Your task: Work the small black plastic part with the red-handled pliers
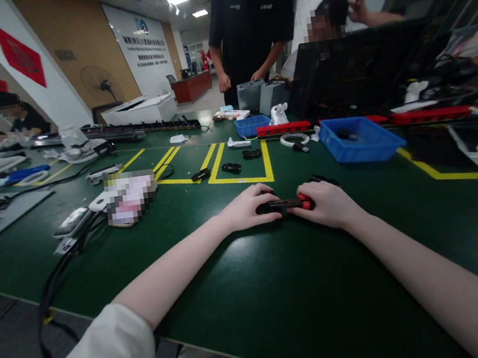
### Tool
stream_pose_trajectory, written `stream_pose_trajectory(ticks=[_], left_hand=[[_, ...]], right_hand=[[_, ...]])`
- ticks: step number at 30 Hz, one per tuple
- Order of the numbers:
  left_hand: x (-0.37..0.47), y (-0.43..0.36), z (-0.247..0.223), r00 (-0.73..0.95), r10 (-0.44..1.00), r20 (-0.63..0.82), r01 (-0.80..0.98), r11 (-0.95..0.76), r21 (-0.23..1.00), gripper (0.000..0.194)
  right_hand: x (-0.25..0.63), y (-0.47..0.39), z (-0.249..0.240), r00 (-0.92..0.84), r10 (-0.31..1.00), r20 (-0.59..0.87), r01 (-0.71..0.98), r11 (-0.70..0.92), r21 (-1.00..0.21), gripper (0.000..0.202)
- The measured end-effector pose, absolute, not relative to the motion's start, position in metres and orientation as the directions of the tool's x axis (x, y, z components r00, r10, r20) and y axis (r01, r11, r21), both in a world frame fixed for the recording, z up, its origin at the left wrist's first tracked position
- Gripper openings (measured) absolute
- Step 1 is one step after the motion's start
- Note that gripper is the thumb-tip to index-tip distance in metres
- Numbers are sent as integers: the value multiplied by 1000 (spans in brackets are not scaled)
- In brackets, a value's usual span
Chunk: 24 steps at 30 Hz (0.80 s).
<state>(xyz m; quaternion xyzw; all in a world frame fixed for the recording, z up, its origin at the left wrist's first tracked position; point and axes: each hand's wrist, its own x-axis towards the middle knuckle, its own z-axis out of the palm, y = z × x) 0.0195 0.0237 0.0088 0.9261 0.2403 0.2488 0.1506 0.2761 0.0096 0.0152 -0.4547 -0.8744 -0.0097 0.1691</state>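
Note:
Over the middle of the green table [244, 284], my right hand [328, 202] is closed around a tool with red-and-black handles [306, 200]. The tool's dark metal end points left, toward my left hand [249, 208]. My left hand is closed, its thumb and fingers curved round a small black part [268, 206] at the tool's tip; its shape is mostly hidden. A dark piece [325, 180] lies just beyond my right hand. Farther off, small black bundles [231, 168] rest in and near a yellow taped rectangle [271, 166].
A blue tray [360, 148] stands right of centre, with a smaller blue tray [252, 125] behind. At left are a phone [130, 202], a white device [71, 221] and black cables [53, 274]. A person in black [251, 19] stands across the table.

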Motion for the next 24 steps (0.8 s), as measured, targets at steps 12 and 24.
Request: stream_pose_trajectory(ticks=[12, 24], left_hand=[[20, 24, 8, 755, 519, 400, 392, -847, 359, 39], [21, 24, 11, 771, 534, 348, 379, -822, 424, 34]], right_hand=[[274, 8, 18, -519, 807, 281, 810, 569, -139, 36], [275, 7, 18, -504, 816, 284, 814, 558, -160, 33]])
